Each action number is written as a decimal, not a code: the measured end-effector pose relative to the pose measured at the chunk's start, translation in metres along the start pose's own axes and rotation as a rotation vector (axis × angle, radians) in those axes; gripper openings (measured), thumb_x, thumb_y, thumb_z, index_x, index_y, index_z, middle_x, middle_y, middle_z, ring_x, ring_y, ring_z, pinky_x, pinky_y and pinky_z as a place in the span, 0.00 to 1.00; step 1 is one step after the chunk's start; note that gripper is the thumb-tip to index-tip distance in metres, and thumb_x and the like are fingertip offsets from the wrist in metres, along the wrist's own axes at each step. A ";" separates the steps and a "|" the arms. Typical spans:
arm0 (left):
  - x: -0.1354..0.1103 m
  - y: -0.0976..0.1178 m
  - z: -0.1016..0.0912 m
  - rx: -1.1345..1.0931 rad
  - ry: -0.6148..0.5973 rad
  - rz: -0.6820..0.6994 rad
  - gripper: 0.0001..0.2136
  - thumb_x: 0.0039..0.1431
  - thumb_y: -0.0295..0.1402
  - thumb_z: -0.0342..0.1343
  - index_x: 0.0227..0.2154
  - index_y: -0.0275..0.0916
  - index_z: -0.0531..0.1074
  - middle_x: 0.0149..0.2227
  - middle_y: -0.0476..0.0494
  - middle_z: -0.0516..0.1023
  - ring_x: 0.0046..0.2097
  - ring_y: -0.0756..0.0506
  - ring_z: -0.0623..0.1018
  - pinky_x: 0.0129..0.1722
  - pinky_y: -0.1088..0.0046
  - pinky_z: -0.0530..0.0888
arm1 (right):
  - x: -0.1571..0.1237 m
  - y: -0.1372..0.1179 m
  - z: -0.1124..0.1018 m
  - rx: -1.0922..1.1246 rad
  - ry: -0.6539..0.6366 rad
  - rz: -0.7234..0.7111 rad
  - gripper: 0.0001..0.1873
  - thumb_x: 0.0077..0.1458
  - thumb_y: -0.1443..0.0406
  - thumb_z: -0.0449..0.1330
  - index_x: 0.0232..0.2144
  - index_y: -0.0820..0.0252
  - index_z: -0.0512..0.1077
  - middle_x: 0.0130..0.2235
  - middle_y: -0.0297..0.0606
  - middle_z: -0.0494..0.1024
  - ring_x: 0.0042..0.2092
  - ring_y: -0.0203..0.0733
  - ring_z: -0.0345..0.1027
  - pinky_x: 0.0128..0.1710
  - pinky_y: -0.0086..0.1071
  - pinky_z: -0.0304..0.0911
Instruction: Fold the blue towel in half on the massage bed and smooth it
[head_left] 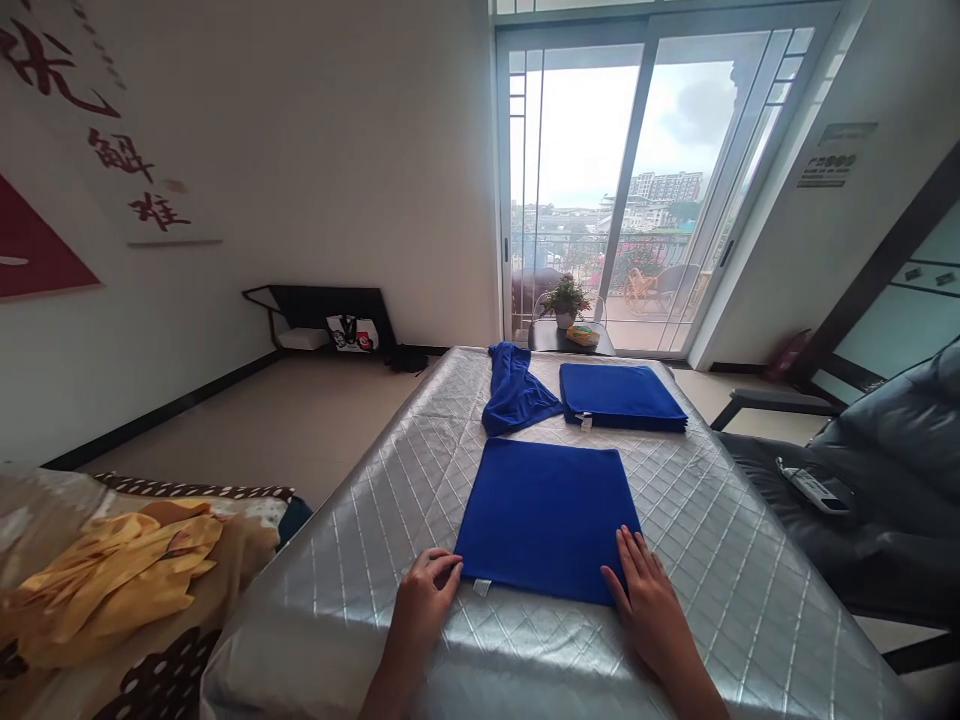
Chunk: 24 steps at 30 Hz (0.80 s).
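A flat square blue cloth with a small white tag lies on the quilted silver cover in front of me. My left hand pinches its near left corner between thumb and fingers. At the near right corner, my right hand rests flat with fingers stretched out, partly on the cloth and partly on the silver cover. Beyond it on the right sits a stack of folded blue cloths, a white tag hanging from its front edge. A crumpled blue cloth lies left of that stack.
To the left, yellow cloth is heaped on patterned fabric. A black leather chair holding a remote control stands on the right. Past the far edge are a potted plant and a sliding glass door.
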<state>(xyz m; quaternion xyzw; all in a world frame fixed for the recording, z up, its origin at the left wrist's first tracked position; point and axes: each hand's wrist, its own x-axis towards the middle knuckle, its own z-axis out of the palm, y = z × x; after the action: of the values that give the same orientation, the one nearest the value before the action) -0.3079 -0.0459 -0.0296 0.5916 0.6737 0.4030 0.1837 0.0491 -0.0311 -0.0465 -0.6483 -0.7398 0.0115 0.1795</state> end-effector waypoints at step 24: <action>0.007 0.144 0.159 0.372 -0.619 0.841 0.29 0.74 0.48 0.34 0.72 0.41 0.44 0.72 0.43 0.51 0.73 0.44 0.50 0.71 0.59 0.52 | -0.007 -0.006 0.005 0.013 -0.211 0.118 0.34 0.66 0.61 0.41 0.70 0.71 0.51 0.72 0.45 0.47 0.73 0.47 0.35 0.72 0.43 0.36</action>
<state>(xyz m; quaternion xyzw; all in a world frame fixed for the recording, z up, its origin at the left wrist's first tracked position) -0.1004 0.0087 -0.0149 0.9229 0.3537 0.1234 0.0889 0.0422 -0.0377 -0.0512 -0.6846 -0.7152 0.0953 0.1038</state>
